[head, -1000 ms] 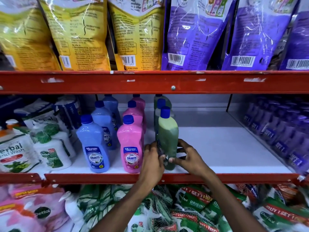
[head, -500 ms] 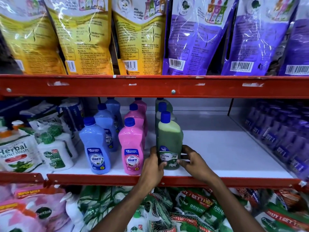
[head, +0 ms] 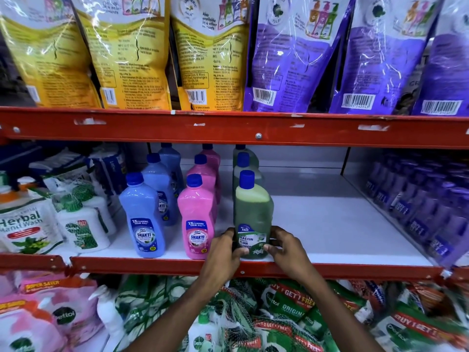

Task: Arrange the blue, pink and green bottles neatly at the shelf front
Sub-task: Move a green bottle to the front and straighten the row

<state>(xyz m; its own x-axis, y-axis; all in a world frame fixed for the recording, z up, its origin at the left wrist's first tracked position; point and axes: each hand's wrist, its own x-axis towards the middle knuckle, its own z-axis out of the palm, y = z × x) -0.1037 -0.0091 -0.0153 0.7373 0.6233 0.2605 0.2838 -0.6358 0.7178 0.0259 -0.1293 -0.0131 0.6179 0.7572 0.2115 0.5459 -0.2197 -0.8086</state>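
Green liquid is filling the front green bottle [head: 252,214] most of the way, with a paler, empty-looking band showing under its blue cap. The bottle is standing upright at the near edge of the white shelf [head: 330,224], label facing out, just right of the front pink bottle [head: 196,219], which is standing beside the front blue bottle [head: 142,217]. More bottles of each colour are queuing behind them toward the far wall.

The left hand [head: 223,250] is gripping the green bottle's lower left side and the right hand [head: 284,246] is clasping its lower right, fingers curled round the label area.

The risk, as I judge it, is sitting at the shelf lip: the base is looking very near the red rail [head: 152,265], so a further pull toward the person could be tipping it off onto the netted handwash packs [head: 253,326] below. A sideways nudge from the left hand could also be knocking the pink bottle out of line, since the two are standing close.
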